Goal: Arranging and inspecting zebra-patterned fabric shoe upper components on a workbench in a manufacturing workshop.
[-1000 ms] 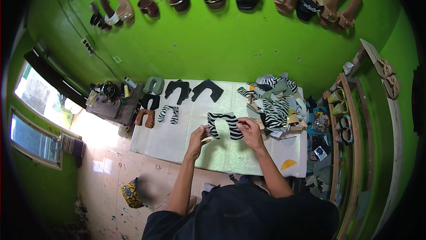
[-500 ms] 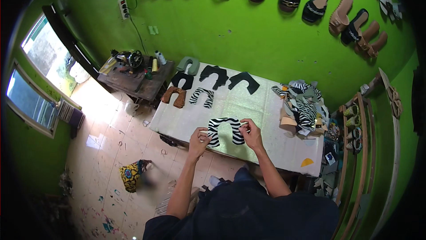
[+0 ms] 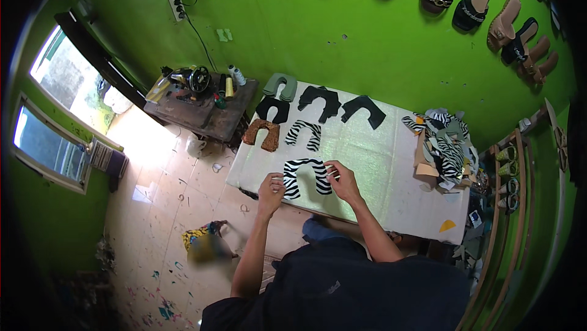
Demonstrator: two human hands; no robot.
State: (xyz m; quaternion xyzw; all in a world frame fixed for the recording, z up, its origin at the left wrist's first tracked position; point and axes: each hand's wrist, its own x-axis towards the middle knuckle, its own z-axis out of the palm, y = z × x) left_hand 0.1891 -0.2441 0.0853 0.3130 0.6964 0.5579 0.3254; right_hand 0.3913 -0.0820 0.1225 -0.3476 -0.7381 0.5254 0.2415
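Observation:
Over the near part of the table, a zebra-striped arch-shaped piece (image 3: 306,164) is stretched between my two hands. My left hand (image 3: 272,191) pinches its left leg, while my right hand (image 3: 343,182) grips the right leg by its outer edge. Just beyond it on the table lies a similar zebra-striped arch piece (image 3: 304,128). A brown textured arch piece (image 3: 262,128) and a black one (image 3: 273,109) lie to its left. Farther back are a grey-green arch-shaped stack (image 3: 280,81) and two black arch stacks (image 3: 319,100) (image 3: 363,109).
The pale-covered table (image 3: 367,196) has a scrap heap (image 3: 449,150) and yellow offcut (image 3: 447,226) at right. A sewing machine (image 3: 194,80) stands on a wooden table at left. A person in patterned clothing (image 3: 195,234) is low on the floor. Sandals (image 3: 474,3) hang on the green wall.
Both hands have carried the zebra-striped piece leftward over the table, closer in line with the matching piece lying there. The whole view has shifted, and the person on the floor has moved.

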